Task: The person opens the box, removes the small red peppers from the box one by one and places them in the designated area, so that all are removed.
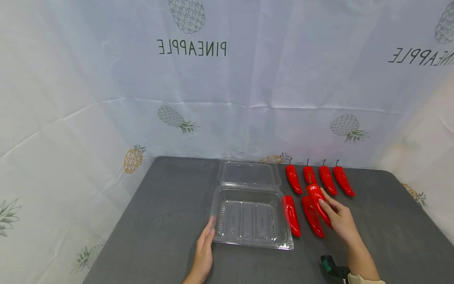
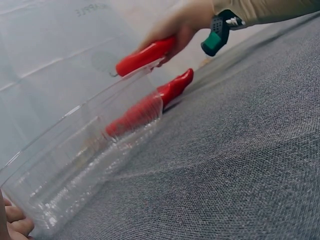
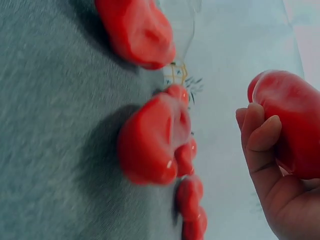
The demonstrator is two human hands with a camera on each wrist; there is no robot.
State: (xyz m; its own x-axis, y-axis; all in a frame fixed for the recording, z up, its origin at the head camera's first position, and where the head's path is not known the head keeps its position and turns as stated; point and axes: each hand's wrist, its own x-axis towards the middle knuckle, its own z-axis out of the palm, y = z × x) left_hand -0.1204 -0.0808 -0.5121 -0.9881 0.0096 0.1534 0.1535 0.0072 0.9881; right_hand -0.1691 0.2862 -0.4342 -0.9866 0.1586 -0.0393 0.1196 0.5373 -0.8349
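Note:
My right hand (image 1: 342,221) grips a glossy red chili pepper (image 1: 317,199) between thumb and fingers. In the right wrist view this held pepper (image 3: 292,120) is up off the table. Below and left of it, another red pepper (image 1: 312,221) lies on the table. One more pepper (image 1: 291,216) lies against the right side of a clear plastic container (image 1: 248,243). The container lies open, its lid (image 1: 250,173) folded back toward the wall. My left hand (image 1: 205,248) holds the container's left rim; in the left wrist view its curled fingers (image 2: 19,222) show beside the container wall.
Along the back of the grey table (image 1: 170,197), several red peppers (image 1: 342,180) lie in a row, stems toward the wall. A pale curtain with pineapple prints (image 1: 230,79) hangs behind and at both sides. A dark strap device (image 1: 333,268) sits at my right wrist.

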